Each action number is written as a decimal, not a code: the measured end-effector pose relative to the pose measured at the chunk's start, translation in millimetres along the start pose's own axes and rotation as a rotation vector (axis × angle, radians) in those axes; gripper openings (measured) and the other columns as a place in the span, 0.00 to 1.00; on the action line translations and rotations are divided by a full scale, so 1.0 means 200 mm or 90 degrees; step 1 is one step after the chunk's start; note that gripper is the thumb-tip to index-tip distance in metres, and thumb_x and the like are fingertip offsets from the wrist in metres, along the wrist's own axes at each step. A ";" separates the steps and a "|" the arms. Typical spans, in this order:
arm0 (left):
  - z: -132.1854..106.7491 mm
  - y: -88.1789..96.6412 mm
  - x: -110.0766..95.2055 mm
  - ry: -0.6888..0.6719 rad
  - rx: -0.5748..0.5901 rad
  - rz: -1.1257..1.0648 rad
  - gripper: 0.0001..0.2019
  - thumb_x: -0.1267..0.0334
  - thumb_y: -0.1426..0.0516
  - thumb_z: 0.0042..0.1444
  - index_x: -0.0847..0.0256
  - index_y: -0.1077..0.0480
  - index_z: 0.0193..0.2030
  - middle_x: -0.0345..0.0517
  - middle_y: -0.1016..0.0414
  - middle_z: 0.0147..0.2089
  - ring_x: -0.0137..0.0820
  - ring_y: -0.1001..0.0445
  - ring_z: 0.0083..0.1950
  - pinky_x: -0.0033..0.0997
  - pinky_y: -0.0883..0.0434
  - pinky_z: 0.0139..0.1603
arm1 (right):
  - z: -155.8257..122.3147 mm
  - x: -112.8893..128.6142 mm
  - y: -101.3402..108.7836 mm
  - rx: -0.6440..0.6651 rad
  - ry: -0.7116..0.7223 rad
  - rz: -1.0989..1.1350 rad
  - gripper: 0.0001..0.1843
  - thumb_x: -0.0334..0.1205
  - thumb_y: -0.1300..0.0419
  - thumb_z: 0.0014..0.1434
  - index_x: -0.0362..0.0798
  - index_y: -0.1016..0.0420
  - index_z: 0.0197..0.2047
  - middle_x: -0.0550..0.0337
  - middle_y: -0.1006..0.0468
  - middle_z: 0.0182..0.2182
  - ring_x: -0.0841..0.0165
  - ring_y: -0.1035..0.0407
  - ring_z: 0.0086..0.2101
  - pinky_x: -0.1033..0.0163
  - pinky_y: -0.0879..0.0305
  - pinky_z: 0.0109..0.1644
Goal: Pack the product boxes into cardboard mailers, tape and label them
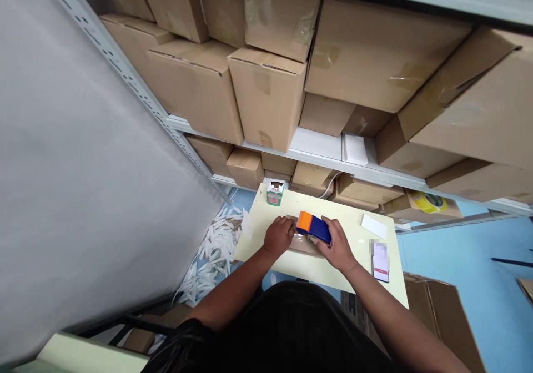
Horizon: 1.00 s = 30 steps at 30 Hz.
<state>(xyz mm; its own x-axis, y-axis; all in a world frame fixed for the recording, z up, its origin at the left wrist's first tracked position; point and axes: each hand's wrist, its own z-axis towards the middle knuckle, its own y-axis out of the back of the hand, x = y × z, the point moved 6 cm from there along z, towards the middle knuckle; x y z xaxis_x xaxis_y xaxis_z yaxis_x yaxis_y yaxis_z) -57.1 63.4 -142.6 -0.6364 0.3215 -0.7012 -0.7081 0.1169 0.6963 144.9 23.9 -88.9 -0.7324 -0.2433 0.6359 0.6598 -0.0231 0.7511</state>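
Both hands on flat parcel (303, 247): right hand (338, 249) fingers clasp tape dispenser (315, 226), left hand (278, 236) curled.

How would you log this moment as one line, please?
left hand: resting on flat brown parcel | right hand: holding blue-orange tape dispenser over parcel | surface: pale yellow table | nearby: phone, green box

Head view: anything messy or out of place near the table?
Yes: a heap of white strips litters the floor left of the table. The right hand grips the tape dispenser normally; nothing else stands out.
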 end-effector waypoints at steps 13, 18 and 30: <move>-0.05 -0.01 0.01 0.396 0.069 -0.691 0.27 0.34 0.42 0.57 0.60 0.30 0.34 0.37 0.32 0.22 0.25 0.36 0.22 0.26 0.39 0.24 | 0.07 0.08 0.02 0.077 0.018 -0.071 0.27 0.48 0.37 0.61 0.49 0.35 0.60 0.49 0.29 0.47 0.52 0.32 0.49 0.45 0.32 0.55; -0.07 -0.02 0.04 0.434 0.039 -0.721 0.23 0.39 0.39 0.55 0.60 0.31 0.34 0.35 0.34 0.21 0.24 0.36 0.21 0.25 0.38 0.24 | 0.13 0.10 0.02 0.146 -0.024 -0.114 0.27 0.51 0.33 0.55 0.52 0.32 0.55 0.52 0.24 0.46 0.55 0.27 0.45 0.53 0.31 0.49; -0.08 -0.05 0.14 0.468 0.031 -0.617 0.13 0.51 0.40 0.59 0.59 0.29 0.32 0.35 0.33 0.21 0.26 0.36 0.21 0.25 0.39 0.22 | 0.29 0.15 0.05 0.369 -0.075 -0.179 0.26 0.57 0.31 0.53 0.55 0.29 0.50 0.60 0.21 0.33 0.62 0.29 0.32 0.63 0.45 0.33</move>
<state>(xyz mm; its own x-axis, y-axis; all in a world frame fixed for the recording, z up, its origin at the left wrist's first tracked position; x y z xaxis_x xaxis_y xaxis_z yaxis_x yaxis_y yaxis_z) -73.5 57.1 -171.1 0.1169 -0.5263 -0.8422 -0.9839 0.0537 -0.1702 118.5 72.3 -52.0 -0.8992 -0.1949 0.3917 0.2671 0.4646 0.8443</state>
